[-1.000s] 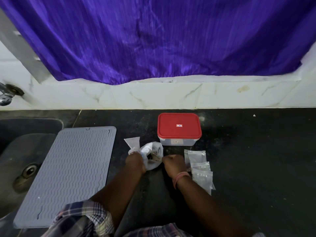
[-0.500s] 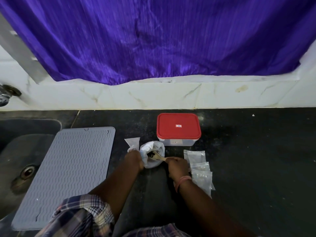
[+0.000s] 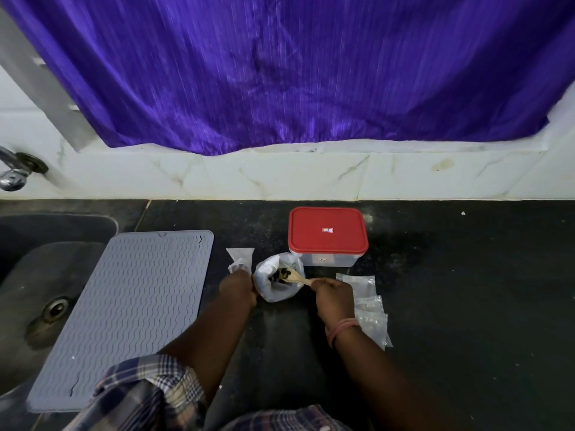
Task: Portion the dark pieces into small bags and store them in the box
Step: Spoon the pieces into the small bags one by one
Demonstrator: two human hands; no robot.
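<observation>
Right hand (image 3: 334, 295): fingers curled round the handle of a small wooden spoon (image 3: 295, 276), gripping it at its near end; a pink band sits on the wrist.
Wooden spoon: reaches leftward from the right hand, its bowl inside the mouth of the white bag.
Left hand (image 3: 238, 289): at the left edge of the white bag, touching it and seemingly holding the rim; the fingers are turned away from the camera, so their exact grip cannot be told. A small clear bag (image 3: 240, 259) stands up just beyond this hand; whether the hand holds it too cannot be told.
White bag (image 3: 277, 283): stands open on the worktop between the two hands, just in front of the box.
Dark pieces (image 3: 279, 276): lie inside the white bag, around the spoon's bowl.
Box (image 3: 327, 234): clear plastic with a red lid, closed, on the worktop beyond the white bag and slightly to its right.
Spare small bags (image 3: 367, 309): clear, flat, overlapping in a short row on the worktop just right of the right hand.
Worktop (image 3: 466, 290): dark speckled stone.
Drying mat (image 3: 124, 312): grey, ribbed, to the left of the hands, reaching over the sink's edge.
Sink (image 3: 37, 275): dark basin at far left, with a tap (image 3: 14, 172) above it.
Curtain (image 3: 295, 66): purple, hanging over the white marble wall behind.
</observation>
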